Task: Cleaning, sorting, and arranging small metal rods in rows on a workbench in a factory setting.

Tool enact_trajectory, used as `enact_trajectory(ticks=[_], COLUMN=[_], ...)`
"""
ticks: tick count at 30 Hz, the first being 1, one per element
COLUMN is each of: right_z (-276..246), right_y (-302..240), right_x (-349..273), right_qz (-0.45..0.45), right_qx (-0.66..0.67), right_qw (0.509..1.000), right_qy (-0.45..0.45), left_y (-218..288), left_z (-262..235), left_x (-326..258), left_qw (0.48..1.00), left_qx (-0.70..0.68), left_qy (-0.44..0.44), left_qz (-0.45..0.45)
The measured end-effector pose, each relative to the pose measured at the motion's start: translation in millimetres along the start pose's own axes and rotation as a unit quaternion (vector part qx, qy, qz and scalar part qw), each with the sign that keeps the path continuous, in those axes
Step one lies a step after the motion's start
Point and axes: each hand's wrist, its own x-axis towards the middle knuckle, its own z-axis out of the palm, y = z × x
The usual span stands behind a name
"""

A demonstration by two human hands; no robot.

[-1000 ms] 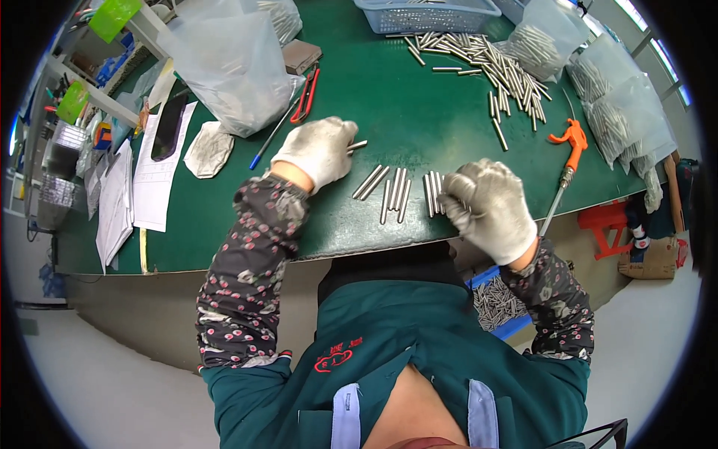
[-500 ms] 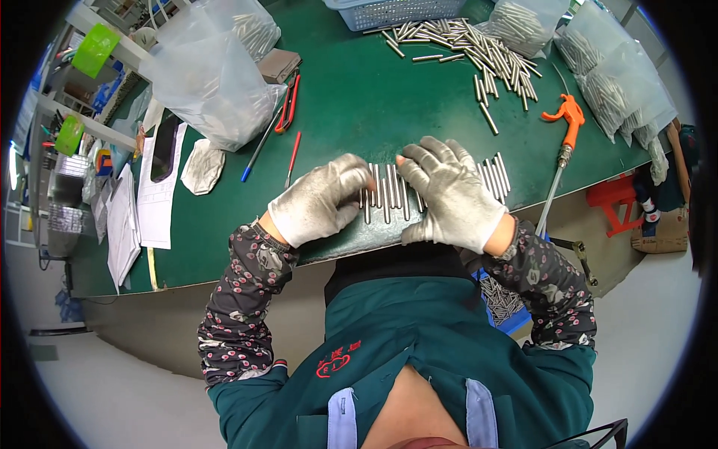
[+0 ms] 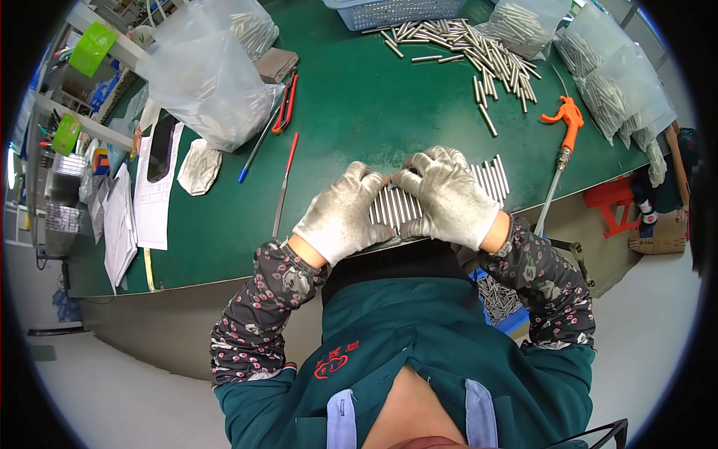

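Observation:
A row of short, shiny metal pins (image 3: 395, 212) lies side by side near the front edge of the green table (image 3: 336, 97). Around its left end is my left hand (image 3: 342, 211) in a whitish glove, fingers curled at the far ends of the pins and thumb at the near ends. My right hand (image 3: 454, 200), gloved alike, grips the row's middle the same way and hides part of it. More pins of the row (image 3: 491, 180) show to the right of that hand. A slim file-like tool with a red handle (image 3: 287, 176) lies left of my left hand.
Loose pins (image 3: 479, 52) are heaped at the back right, near a blue basket (image 3: 400, 13). Filled plastic bags (image 3: 206, 97) stand left, others (image 3: 617, 82) right. An orange air gun (image 3: 567, 123), red cutter (image 3: 286, 105), pen (image 3: 254, 155), phone (image 3: 161, 150) and cloth (image 3: 200, 166) lie about.
My left hand has moved right, closer to my right hand, which has drawn its fingers in. The pins' uneven near ends now look more level. The red-handled tool shows at greater length.

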Motion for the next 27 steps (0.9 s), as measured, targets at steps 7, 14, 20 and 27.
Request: enact_trajectory(ticks=[7,14,20,27], right_z=[-42,-26,-11,6], right_y=[37,40,27,-10], right_x=[-37,-62,-47,-19], right_qz=[0.107,0.362,0.314,0.251], right_qx=[-0.033,-0.124,-0.108,-0.073], right_qw=[0.987,0.923,0.942,0.963], right_qy=[0.115,0.034,0.05,0.062], left_y=[-4,12,-4,-38], left_z=[2,27,22,-2], left_x=[-7,12,-5,-50], left_qw=[0.978,0.969,0.974,0.974], left_qx=[0.063,0.138,0.117,0.148], left_qy=[0.145,0.057,0.057,0.062], left_qz=[0.135,0.197,0.188,0.161])
